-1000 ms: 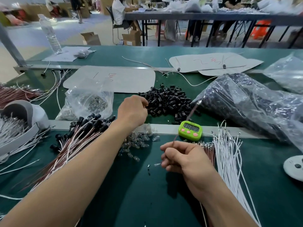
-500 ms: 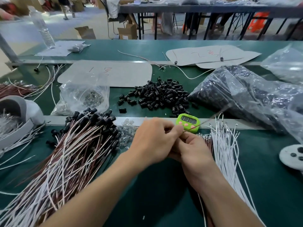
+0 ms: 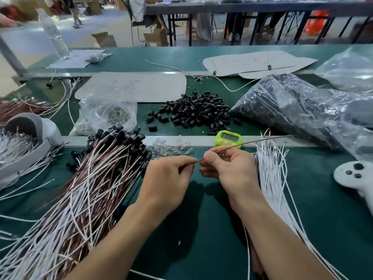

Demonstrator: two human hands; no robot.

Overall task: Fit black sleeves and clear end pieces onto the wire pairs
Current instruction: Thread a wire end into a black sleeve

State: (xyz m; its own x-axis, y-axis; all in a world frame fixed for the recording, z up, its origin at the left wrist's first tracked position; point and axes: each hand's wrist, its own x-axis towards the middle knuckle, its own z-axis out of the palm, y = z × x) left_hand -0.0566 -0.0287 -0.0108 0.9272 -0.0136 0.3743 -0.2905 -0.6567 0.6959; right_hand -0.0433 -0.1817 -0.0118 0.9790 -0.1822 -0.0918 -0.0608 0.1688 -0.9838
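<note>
Pinching one thin reddish-brown wire (image 3: 262, 140), left hand (image 3: 169, 178) and right hand (image 3: 230, 170) both grip it with curled fingers; lime-green plastic timer (image 3: 229, 138) digits are illegible.

Worktop (image 3: 201, 229): green, matt and smooth, looks like a rubbery mat. A dull grey metal strip (image 3: 121, 139) runs across it.
Black sleeves (image 3: 193, 112): plastic, slight gloss.
Clear end pieces (image 3: 171, 148): transparent, glassy glints.
White wires (image 3: 272, 178): smooth matt coating.
Brown wire (image 3: 252, 142): thin, faint sheen.
Bags (image 3: 302, 110): clear film, crinkled and shiny.
Timer (image 3: 229, 138): glossy green plastic.
Sheets (image 3: 141, 87): matt grey, card or paper, cannot tell which.
</note>
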